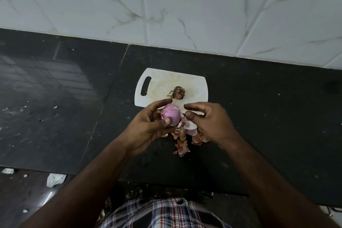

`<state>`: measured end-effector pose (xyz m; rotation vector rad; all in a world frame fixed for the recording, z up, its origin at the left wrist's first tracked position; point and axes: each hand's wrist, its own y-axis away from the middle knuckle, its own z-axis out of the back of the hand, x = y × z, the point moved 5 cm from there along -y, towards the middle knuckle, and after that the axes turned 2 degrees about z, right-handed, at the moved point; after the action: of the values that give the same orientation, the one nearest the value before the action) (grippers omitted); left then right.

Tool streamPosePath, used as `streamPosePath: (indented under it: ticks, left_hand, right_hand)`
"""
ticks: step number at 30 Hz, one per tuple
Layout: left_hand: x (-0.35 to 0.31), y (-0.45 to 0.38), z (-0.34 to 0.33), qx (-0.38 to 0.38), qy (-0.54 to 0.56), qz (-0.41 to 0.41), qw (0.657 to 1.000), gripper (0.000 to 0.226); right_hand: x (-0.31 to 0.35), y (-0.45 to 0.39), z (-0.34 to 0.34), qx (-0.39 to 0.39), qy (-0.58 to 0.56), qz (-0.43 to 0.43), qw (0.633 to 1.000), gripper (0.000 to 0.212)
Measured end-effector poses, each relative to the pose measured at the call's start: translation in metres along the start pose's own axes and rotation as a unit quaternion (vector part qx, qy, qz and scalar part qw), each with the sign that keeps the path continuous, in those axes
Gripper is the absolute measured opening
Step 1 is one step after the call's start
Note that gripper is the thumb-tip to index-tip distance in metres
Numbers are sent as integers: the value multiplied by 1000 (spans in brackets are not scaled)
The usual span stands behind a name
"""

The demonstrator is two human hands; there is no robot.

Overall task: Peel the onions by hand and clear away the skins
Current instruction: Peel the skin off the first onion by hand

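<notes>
My left hand [149, 126] grips a peeled pink onion [171, 114] between thumb and fingers, just over the near edge of a white cutting board [159, 81]. Beside it, my right hand [209, 122] hovers with loosely curled fingers, holding nothing and a small gap from the onion. An unpeeled brown onion [178, 92] lies on the board behind them. A pile of pink and brown onion skins [187, 135] lies on the black counter [259, 116] below my hands, partly hidden by them.
A white marble-tiled wall [185, 5] rises behind the counter. Down on the floor at the lower left lie crumpled white scraps [55, 179]. Small crumbs speckle the counter at left.
</notes>
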<state>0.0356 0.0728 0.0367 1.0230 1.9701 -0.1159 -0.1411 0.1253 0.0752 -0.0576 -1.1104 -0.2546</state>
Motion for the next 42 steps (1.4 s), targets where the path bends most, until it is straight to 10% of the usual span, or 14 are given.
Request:
streamPosePath:
  ticks: [14,26,42]
  left_hand:
    - [-8,2,-5,-1,-131,-37,991,69]
    - [0,2,-4,-4,-75,-19,997,55]
    - [-8,4,-10,-38,-100,-58,993,69]
  right_hand:
    - [-3,0,-11,74,-175,-1,982,42]
    - [4,-1,-6,65,-61,49,995,36]
    - [-2,-6,-10,-83,-185,-14,979,17]
